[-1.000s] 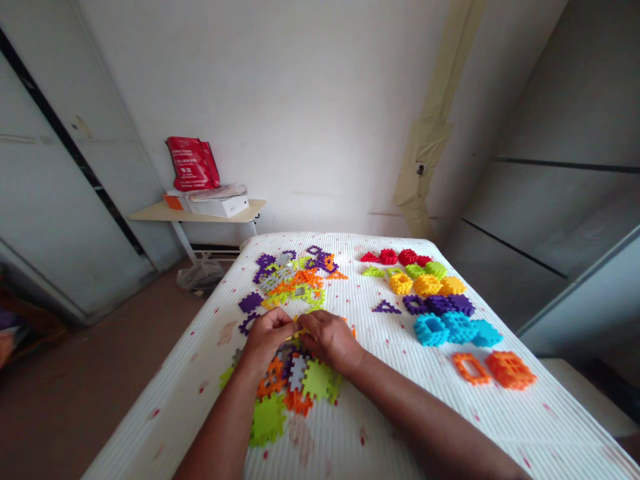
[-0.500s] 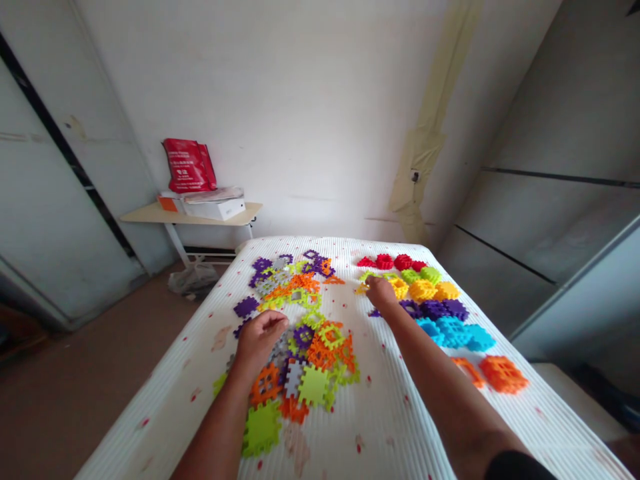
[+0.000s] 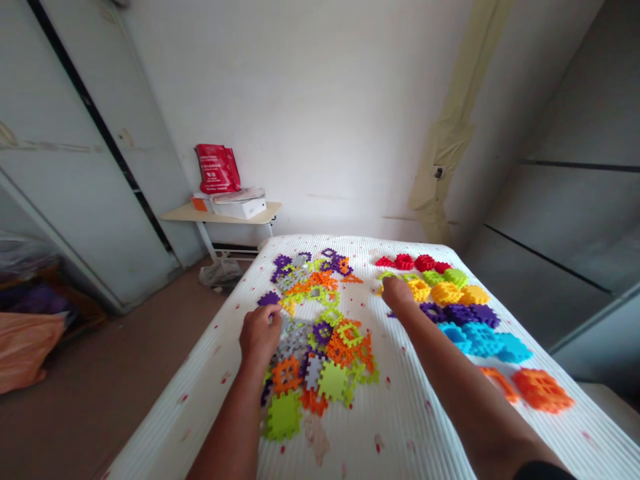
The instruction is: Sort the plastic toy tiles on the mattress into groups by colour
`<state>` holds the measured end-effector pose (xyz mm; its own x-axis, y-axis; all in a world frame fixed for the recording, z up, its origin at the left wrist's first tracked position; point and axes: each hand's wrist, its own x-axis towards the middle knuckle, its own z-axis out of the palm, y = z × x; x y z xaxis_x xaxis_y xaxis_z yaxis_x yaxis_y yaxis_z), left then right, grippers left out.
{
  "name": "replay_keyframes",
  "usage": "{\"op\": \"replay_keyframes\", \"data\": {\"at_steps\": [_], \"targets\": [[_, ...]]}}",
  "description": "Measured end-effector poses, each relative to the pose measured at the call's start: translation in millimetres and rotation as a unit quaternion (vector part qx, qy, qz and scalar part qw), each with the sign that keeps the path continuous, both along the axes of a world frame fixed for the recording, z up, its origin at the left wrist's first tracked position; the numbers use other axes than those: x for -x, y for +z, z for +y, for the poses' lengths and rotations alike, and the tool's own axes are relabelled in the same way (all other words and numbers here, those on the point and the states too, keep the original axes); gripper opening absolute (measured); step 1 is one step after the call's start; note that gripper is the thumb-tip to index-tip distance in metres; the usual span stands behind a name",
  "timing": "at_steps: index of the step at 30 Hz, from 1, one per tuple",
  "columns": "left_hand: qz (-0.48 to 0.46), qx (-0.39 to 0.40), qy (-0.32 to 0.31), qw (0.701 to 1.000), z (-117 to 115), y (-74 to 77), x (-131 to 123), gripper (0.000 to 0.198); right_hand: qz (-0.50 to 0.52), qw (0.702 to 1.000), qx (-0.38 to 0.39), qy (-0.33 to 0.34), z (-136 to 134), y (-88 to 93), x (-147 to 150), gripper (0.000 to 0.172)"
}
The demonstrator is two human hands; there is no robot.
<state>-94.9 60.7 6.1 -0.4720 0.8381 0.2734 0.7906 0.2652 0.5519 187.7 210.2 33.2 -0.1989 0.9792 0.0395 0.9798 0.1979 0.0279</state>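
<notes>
My left hand [image 3: 260,333] is above the left edge of the mixed pile, fingers curled in and thumb near the fingertips. Just past its fingertips is a small yellow piece [image 3: 289,306]; whether they touch it I cannot tell. Around it lie a purple square tile [image 3: 269,299] and grey notched tiles [image 3: 294,341]. My right hand [image 3: 399,294] is at the left end of the row of yellow tiles [image 3: 446,293], fingers pinched downward. A bit of yellow tile [image 3: 379,291] shows at its fingertips, mostly hidden by the hand.
Sorted rows on the right hold red tiles [image 3: 404,261], green tiles [image 3: 455,277], purple tiles [image 3: 459,313], blue tiles [image 3: 483,340] and orange tiles [image 3: 543,390]. They lie on a white ribbed cover [image 3: 395,427]. A side table [image 3: 185,212] bearing a red bag [image 3: 218,170] stands at the back left.
The camera view has turned left, so everything appears farther right. My left hand has moved slightly forward, closer to the small yellow piece. My right hand stays at the yellow row's end.
</notes>
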Motion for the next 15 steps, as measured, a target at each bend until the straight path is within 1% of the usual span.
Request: {"op": "replay_keyframes", "data": {"at_steps": [2,4,7,9,12,15], "targets": [[0.041,0.033,-0.003,0.999,-0.2,0.0,-1.0,0.029,0.015,0.999,-0.014,0.029,-9.7,5.1,13.6,0.025],[0.057,0.062,0.003,0.996,-0.3,-0.9,-3.4,0.032,0.037,0.995,-0.016,0.088,-22.5,9.1,35.2,0.031],[0.049,0.091,0.010,0.995,0.1,-3.3,-5.4,0.037,0.065,0.980,-0.001,0.188,-43.5,11.8,77.9,0.032],[0.039,0.094,0.007,0.995,0.9,-5.1,-4.4,0.037,0.074,0.970,0.009,0.232,-54.9,11.2,107.4,0.030],[0.031,0.086,0.006,0.996,2.2,-7.3,-1.3,0.036,0.076,0.960,0.021,0.270,-64.6,7.5,145.1,0.028],[0.020,0.080,0.007,0.997,2.8,-8.3,0.1,0.037,0.066,0.957,0.033,0.280,-66.9,1.6,171.8,0.026]]}}
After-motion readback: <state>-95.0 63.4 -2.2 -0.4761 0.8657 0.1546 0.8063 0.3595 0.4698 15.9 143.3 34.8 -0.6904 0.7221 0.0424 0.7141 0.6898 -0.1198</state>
